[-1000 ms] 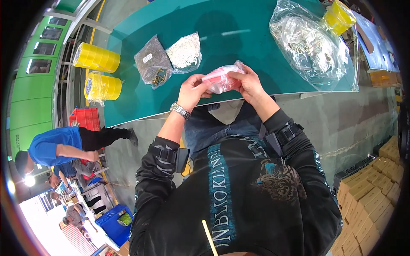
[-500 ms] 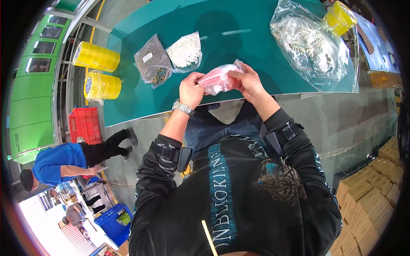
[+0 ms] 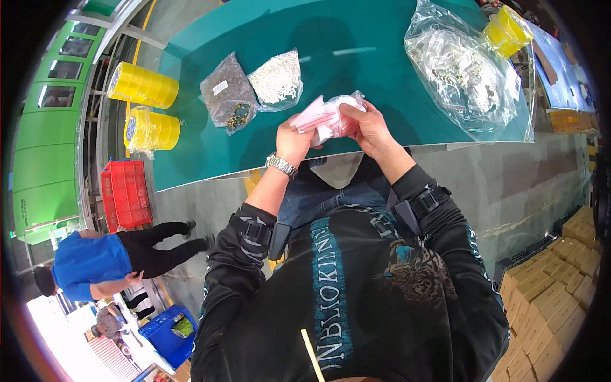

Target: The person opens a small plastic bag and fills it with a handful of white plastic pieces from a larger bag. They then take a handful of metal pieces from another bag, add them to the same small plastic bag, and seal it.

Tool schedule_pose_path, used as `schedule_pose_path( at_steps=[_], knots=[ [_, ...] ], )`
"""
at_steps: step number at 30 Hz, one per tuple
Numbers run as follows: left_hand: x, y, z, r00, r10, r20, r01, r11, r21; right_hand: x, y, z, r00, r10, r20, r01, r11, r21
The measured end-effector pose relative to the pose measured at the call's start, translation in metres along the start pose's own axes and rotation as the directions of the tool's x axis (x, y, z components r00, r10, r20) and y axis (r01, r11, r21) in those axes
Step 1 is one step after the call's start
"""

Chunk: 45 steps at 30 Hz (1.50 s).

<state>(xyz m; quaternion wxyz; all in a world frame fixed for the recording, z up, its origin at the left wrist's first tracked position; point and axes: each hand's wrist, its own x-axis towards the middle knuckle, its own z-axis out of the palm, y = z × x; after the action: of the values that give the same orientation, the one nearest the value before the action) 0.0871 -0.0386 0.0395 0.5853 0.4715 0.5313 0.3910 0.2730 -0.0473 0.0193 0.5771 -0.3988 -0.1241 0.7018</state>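
Observation:
Near the front edge of the green table [image 3: 356,70], I hold a crumpled pink-and-white plastic bag [image 3: 328,120] between both hands. My left hand [image 3: 294,141] grips its left end, where a pink flap sticks up. Closed on the right end is my right hand [image 3: 371,127], thumb on top. Whatever the bag contains is hard to make out. To the left lie a clear bag of dark grey bits [image 3: 223,81], a clear bag of white bits [image 3: 277,76] and a smaller bag of dark and gold-coloured bits [image 3: 237,116].
A large clear bag of pale pieces [image 3: 461,70] lies at the table's right. Yellow tape rolls [image 3: 159,129] stand at the left edge, another yellow roll [image 3: 506,32] far right. Beyond are a red crate [image 3: 126,194], a person in blue [image 3: 92,261] and stacked cartons [image 3: 541,305].
The bag's left end has been bunched and its pink flap turned upward. My left hand has shifted slightly right and nearer to me. The person in blue has changed stride.

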Motion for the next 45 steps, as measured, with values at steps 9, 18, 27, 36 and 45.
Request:
schedule_pose_path(
  at_steps=[9, 18, 27, 36, 45],
  knots=[
    [0.004, -0.003, -0.015, 0.993, 0.066, -0.095, -0.068, 0.998, -0.019, 0.016, -0.013, -0.028, 0.993, -0.047, -0.104, 0.06, 0.991, 0.123],
    [0.022, -0.029, -0.035, 0.98, -0.048, -0.194, -0.014, 0.952, -0.305, 0.037, -0.036, -0.04, 0.995, -0.096, 0.034, 0.092, 0.991, 0.093],
    [0.034, -0.086, -0.048, 0.993, 0.05, -0.11, -0.027, 0.978, 0.205, 0.168, -0.115, -0.014, 0.978, -0.195, 0.08, 0.207, 0.815, -0.542],
    [0.034, -0.062, -0.047, 0.977, -0.213, -0.026, 0.212, 0.976, -0.052, 0.284, -0.169, -0.024, 0.931, -0.138, 0.339, 0.316, -0.163, -0.935],
    [0.03, -0.06, -0.047, 0.975, -0.208, -0.079, 0.202, 0.976, -0.082, 0.162, -0.088, 0.008, 0.803, -0.523, 0.284, 0.288, -0.076, -0.955]
  ],
)
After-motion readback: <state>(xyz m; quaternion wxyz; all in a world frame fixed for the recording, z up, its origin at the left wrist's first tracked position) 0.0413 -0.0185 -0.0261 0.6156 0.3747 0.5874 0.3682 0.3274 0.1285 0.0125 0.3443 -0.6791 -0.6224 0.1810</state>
